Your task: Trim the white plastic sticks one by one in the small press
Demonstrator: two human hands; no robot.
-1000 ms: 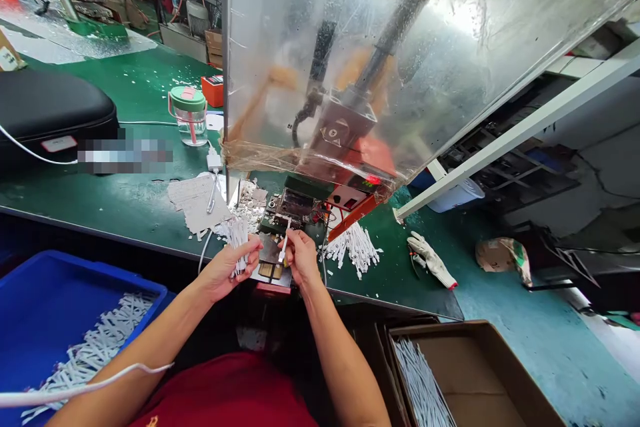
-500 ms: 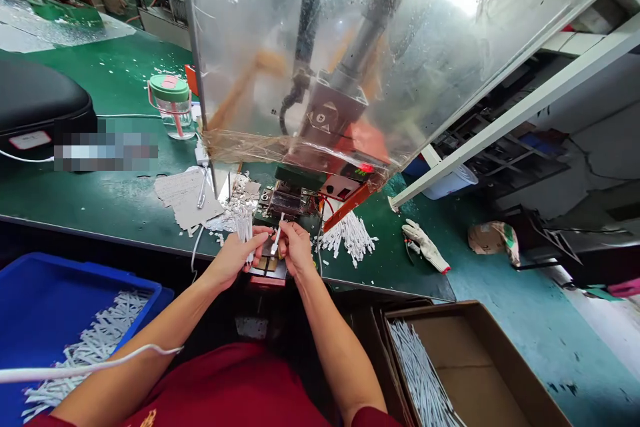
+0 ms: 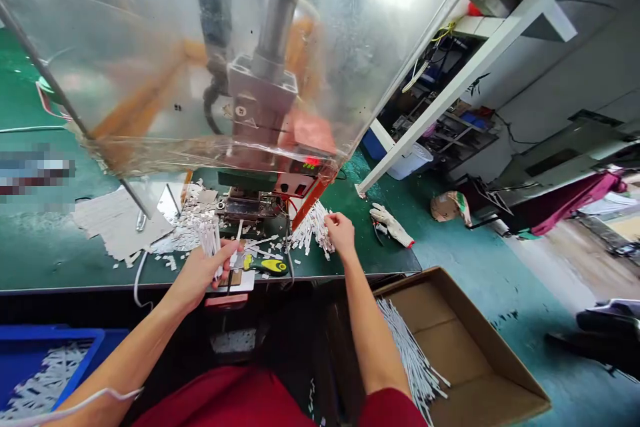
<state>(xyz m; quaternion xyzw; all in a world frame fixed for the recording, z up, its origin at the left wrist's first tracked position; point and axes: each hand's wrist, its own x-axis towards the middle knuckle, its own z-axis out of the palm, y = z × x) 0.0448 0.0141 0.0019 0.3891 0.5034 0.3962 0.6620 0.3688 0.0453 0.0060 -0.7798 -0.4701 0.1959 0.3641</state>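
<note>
My left hand (image 3: 197, 273) is closed round a bundle of thin white strips (image 3: 210, 240), in front of a small press (image 3: 245, 203). One more white strip (image 3: 239, 232) stands near its thumb tip, pointing toward the press. Over to the right, my right hand (image 3: 341, 233) is at the edge of a pile of white strips (image 3: 313, 227), its fingers curled together. Whatever lies between those fingertips is too small to make out. A yellow and black tool handle (image 3: 273, 265) lies on the bench just right of my left hand.
A clear plastic guard (image 3: 165, 93) hangs over the press. White scraps (image 3: 193, 230) and torn cardboard (image 3: 117, 220) lie to the left, a glove (image 3: 393, 225) to the right. Below are a blue bin (image 3: 95, 353) and a cardboard box (image 3: 480, 327), both holding white strips.
My right hand has moved from the press to the pile on the right. My left hand stays at the press with its bundle. The view has turned right, and the yellow and black handle now shows.
</note>
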